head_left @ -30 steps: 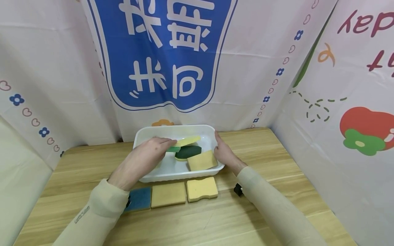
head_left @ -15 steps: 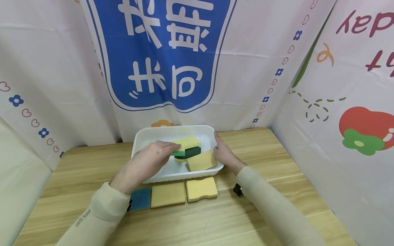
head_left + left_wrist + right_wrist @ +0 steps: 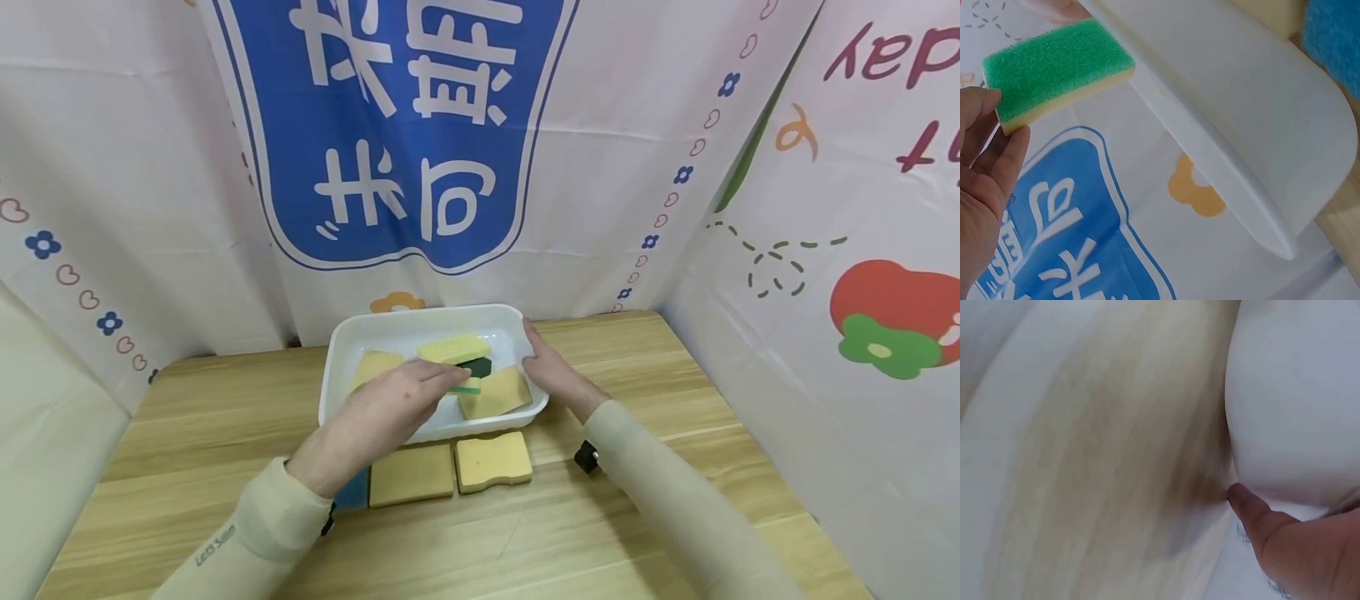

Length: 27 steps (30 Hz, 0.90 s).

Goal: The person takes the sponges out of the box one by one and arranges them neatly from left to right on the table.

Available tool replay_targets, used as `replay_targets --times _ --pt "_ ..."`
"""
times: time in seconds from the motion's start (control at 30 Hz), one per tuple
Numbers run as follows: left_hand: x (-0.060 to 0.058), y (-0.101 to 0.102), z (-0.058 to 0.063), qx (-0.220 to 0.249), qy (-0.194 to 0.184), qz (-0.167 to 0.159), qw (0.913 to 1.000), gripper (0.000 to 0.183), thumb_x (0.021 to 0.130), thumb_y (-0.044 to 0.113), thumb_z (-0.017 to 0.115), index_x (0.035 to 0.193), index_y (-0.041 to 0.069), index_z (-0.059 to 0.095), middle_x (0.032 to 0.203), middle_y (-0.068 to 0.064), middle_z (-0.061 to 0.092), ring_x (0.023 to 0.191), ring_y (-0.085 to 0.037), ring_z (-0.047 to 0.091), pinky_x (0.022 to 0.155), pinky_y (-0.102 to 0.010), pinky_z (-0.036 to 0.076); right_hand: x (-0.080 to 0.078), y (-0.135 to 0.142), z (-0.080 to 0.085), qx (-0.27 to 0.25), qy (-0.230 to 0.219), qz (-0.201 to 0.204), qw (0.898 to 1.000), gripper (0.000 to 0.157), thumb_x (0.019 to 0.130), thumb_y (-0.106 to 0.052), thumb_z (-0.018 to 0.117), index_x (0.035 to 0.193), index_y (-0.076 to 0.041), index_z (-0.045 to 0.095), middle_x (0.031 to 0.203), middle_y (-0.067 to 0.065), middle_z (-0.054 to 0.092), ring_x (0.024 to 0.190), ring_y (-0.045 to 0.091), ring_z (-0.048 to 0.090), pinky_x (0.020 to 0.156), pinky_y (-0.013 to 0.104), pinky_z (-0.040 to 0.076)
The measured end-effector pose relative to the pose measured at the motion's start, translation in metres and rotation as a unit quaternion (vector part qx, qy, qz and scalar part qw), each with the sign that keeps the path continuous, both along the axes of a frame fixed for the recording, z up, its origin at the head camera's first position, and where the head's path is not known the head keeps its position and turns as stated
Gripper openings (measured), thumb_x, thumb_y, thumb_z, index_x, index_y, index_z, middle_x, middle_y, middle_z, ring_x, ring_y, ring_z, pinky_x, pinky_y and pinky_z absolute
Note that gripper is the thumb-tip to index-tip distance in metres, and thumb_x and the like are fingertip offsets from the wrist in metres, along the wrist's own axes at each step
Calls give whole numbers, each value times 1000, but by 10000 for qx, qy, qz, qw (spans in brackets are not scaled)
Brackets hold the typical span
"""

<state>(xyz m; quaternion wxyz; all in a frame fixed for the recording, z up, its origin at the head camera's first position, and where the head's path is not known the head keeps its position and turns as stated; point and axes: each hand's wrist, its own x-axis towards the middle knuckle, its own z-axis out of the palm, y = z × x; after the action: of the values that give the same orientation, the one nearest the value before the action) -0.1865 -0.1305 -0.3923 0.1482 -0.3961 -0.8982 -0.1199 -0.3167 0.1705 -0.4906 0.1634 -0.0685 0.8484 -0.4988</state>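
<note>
My left hand is over the white tray and pinches a green-and-yellow sponge by one end, between thumb and fingers. In the left wrist view its green scouring face is up. At the tray's right end my right hand grips the rim; a finger touches the outer wall in the right wrist view. Inside the tray lie a bright yellow sponge, a dark green scouring sponge partly hidden by the left hand, a tan sponge at the right and another tan sponge at the left.
In front of the tray, a blue-faced sponge, a tan sponge and a wavy-edged yellow sponge lie in a row on the wooden table. Printed cloth hangs behind. A small black object sits by the right sleeve.
My left hand has carried the green-and-yellow sponge rightward and toward the tray's front, uncovering the tan sponge at the left. The right hand has stayed at the rim.
</note>
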Motion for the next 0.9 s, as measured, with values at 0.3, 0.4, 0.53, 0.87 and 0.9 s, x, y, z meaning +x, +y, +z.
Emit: replay_targets --times 0.3,0.4,0.53,0.87,0.9 --pt "18 21 4 -14 360 -499 9981 62 95 -12 88 152 8 74 147 -8 83 134 -26 82 107 -36 72 -6 21 14 -104 179 609 9979 80 120 -11 46 190 -12 6 198 20 10 184 46 20 149 61 27" --pt "25 32 4 -35 543 -653 9964 60 97 -8 90 153 8 75 148 -7 83 136 -24 81 110 -35 71 -5 26 17 -275 77 724 9970 77 123 -13 45 190 -13 8 194 29 21 176 51 39 142 63 42" --pt "34 48 3 -90 770 -799 9938 56 100 -7 87 153 8 75 148 -5 83 136 -21 81 113 -34 70 -3 29 21 -470 22 903 9948 75 125 -11 44 190 -12 7 189 35 29 165 55 53 132 60 56" --pt "51 89 -9 -688 1200 -996 9854 52 108 5 81 158 13 71 157 0 77 144 -16 75 122 -31 64 -5 32 18 -266 210 993 9945 73 125 -10 45 188 -6 9 192 33 22 173 53 42 139 61 47" --pt "52 93 -11 -754 1319 -1002 9833 50 109 6 80 158 13 71 157 1 77 144 -16 75 123 -30 63 -6 32 17 -246 218 996 9945 72 125 -10 45 188 -6 9 193 32 21 174 52 41 140 60 46"
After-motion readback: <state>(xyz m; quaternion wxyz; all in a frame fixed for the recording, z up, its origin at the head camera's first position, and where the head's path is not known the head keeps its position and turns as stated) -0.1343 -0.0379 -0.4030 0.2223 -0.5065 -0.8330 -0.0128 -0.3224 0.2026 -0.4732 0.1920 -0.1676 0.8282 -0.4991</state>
